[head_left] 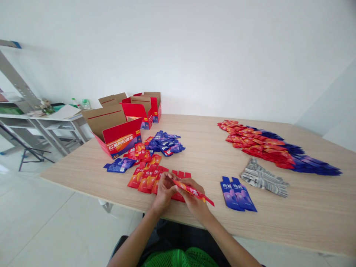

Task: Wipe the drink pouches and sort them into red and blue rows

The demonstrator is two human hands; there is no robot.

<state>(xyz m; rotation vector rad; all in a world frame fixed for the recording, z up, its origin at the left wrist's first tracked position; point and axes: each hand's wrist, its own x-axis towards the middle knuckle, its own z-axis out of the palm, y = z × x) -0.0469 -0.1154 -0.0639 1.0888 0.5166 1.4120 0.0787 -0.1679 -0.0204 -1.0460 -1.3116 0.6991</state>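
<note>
Both my hands meet over the near edge of the wooden table [200, 155]. My right hand [194, 200] grips a red-orange sachet [194, 191], held edge-on and pointing right. My left hand [164, 189] pinches the sachet's left end, fingers curled. Just beyond them lie several red-orange sachets [146, 178] flat on the table, with more red ones under my hands.
Two purple sachets [238, 193] lie to the right, beside striped gloves [264, 178]. A long row of red and blue sachets [278, 148] runs at far right. Blue sachets [165, 142] and open red cartons [118, 133] stand at left. Metal shelving [41, 122] is beyond.
</note>
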